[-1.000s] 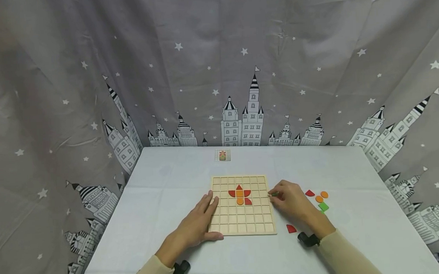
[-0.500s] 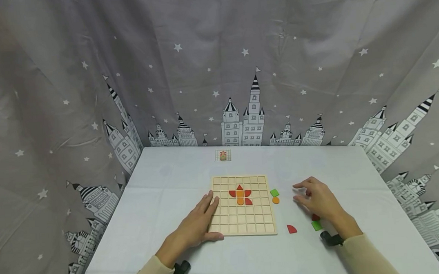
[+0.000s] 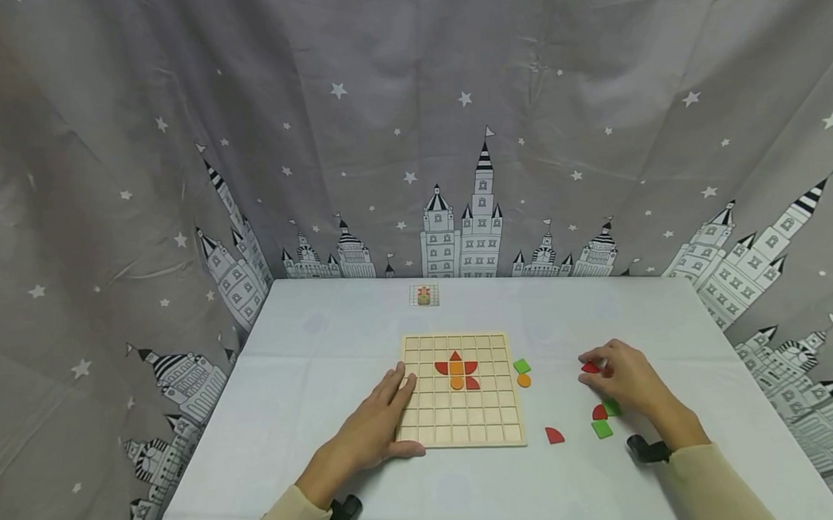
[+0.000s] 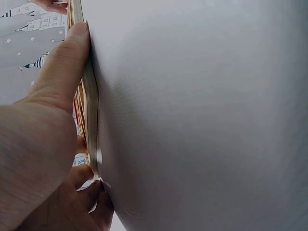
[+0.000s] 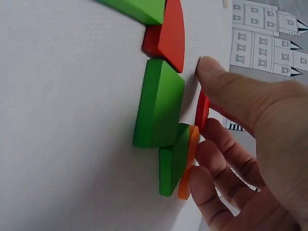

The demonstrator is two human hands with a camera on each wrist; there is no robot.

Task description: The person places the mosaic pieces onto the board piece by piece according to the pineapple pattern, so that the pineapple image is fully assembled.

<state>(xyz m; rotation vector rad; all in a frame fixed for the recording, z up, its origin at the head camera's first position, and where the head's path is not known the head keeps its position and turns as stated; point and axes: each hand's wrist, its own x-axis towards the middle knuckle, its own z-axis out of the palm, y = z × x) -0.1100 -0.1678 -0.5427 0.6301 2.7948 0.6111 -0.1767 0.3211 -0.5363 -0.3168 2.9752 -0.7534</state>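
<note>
The right hand is partly closed above the right side of the white desk, its thumb and index finger bent around a small red piece, which sits between their tips; whether they actually grip it I cannot tell. The piece lies nearly flat, its visible length running roughly left to right in the head view, its full outline hidden by the fingers. The right wrist view shows two orange pieces close by the other fingertips. Just nearer the person, beside the palm, are another red piece and two green squares. A loose red quarter-circle has its square corner toward the person and the left. The left hand rests with extended fingers on the left side of the gridded wooden board, thumb at its near edge, holding no loose piece. The board is about square. In the pattern on it, a red triangle points away from the person. A green tile and an orange disc lie just right of the board. Beyond it, a card bears a printed grid and coloured figure, too small for any lettering to be read.
</note>
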